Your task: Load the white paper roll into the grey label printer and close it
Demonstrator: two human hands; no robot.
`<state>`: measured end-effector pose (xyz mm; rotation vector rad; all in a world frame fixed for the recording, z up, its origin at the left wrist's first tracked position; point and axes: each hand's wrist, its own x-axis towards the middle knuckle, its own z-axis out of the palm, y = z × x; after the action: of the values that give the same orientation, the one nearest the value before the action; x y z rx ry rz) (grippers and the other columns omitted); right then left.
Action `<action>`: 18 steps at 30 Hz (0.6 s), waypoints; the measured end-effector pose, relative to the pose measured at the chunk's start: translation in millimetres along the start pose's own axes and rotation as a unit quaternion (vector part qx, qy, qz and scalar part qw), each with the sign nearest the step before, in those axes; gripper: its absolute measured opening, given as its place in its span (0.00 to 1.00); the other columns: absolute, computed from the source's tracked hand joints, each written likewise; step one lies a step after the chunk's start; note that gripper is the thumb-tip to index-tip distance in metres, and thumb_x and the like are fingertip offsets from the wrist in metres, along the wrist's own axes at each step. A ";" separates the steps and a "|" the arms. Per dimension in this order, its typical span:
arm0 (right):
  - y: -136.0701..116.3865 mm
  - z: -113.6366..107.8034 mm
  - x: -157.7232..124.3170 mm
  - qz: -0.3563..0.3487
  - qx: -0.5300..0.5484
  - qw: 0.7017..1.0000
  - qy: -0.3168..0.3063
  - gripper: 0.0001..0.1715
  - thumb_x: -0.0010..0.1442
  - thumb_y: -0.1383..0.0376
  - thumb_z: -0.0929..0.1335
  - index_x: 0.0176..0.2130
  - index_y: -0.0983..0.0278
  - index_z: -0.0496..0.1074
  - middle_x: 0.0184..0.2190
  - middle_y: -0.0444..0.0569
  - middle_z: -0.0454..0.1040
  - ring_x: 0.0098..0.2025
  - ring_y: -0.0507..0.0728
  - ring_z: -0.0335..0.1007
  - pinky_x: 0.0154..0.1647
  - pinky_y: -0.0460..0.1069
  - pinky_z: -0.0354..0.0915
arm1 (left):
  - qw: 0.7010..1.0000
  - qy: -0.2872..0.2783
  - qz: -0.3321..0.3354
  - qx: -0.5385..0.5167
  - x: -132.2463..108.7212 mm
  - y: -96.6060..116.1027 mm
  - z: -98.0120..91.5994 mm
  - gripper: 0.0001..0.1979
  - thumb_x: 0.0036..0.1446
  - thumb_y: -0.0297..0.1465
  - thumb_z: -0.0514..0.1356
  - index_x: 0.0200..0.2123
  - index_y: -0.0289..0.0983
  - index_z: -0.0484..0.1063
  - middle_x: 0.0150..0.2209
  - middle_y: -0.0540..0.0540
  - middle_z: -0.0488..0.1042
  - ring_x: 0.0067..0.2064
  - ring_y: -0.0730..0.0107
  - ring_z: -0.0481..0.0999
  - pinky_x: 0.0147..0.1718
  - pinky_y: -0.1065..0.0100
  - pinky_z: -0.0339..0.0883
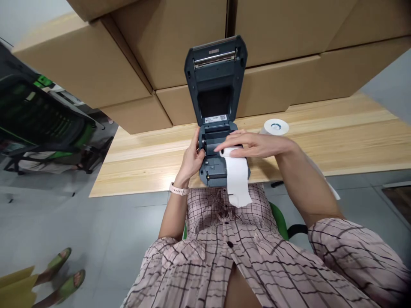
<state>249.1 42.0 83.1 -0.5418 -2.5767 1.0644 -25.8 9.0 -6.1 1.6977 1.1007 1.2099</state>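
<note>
A dark grey label printer [214, 164] stands at the near edge of a wooden table [337, 141], its lid [215, 72] swung up and open. My left hand [192, 159], with a white band on the wrist, grips the printer's left side, thumb and fingers pressed against the body. My right hand [255, 144] reaches in from the right and holds a small white paper roll [228, 152] over the printer's open bay. A loose strip of paper [238, 182] hangs from the roll down over the printer's front.
A second white roll [275, 126] stands on the table just right of the printer. Large cardboard boxes [135, 55] are stacked behind it. A black and green chair [45, 119] stands at the left. Another person's feet in green sandals [64, 273] show at the lower left.
</note>
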 end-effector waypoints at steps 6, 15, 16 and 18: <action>13.0 15.5 -72.1 0.085 0.201 0.942 0.257 0.19 0.59 0.50 0.78 0.45 0.55 0.78 0.43 0.47 0.78 0.43 0.57 0.74 0.44 0.52 0.70 | 1.000 0.016 0.006 0.003 -4.6 5.4 4.9 0.34 0.68 0.36 0.61 0.74 0.51 0.58 0.75 0.45 0.63 0.73 0.50 0.66 0.72 0.43 0.62; 38.2 34.3 -62.4 0.263 -0.047 0.935 0.231 0.04 0.64 0.61 0.68 0.37 0.59 0.69 0.38 0.49 0.79 0.38 0.59 0.74 0.41 0.54 0.66 | 0.999 0.034 -0.031 0.019 -5.7 10.1 5.9 0.30 0.68 0.39 0.61 0.71 0.49 0.64 0.71 0.42 0.68 0.66 0.51 0.73 0.70 0.44 0.62; 42.5 35.0 -55.4 0.264 -0.074 0.931 0.240 0.02 0.64 0.63 0.66 0.37 0.59 0.68 0.37 0.49 0.79 0.37 0.59 0.73 0.40 0.53 0.66 | 0.999 0.034 -0.035 0.017 -5.7 10.2 6.2 0.29 0.68 0.40 0.61 0.71 0.48 0.64 0.70 0.42 0.70 0.65 0.52 0.75 0.69 0.45 0.64; 47.2 36.7 -44.1 0.262 -0.119 0.923 0.256 0.02 0.63 0.65 0.64 0.37 0.59 0.68 0.37 0.50 0.79 0.38 0.60 0.74 0.41 0.54 0.67 | 0.999 0.035 -0.035 0.011 -5.9 10.2 6.7 0.29 0.68 0.41 0.61 0.70 0.48 0.65 0.68 0.41 0.72 0.62 0.54 0.77 0.66 0.46 0.67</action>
<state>283.7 30.7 18.4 -1.4217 -2.1362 0.6181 -18.3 -0.6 -0.2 1.6296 1.2095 1.2248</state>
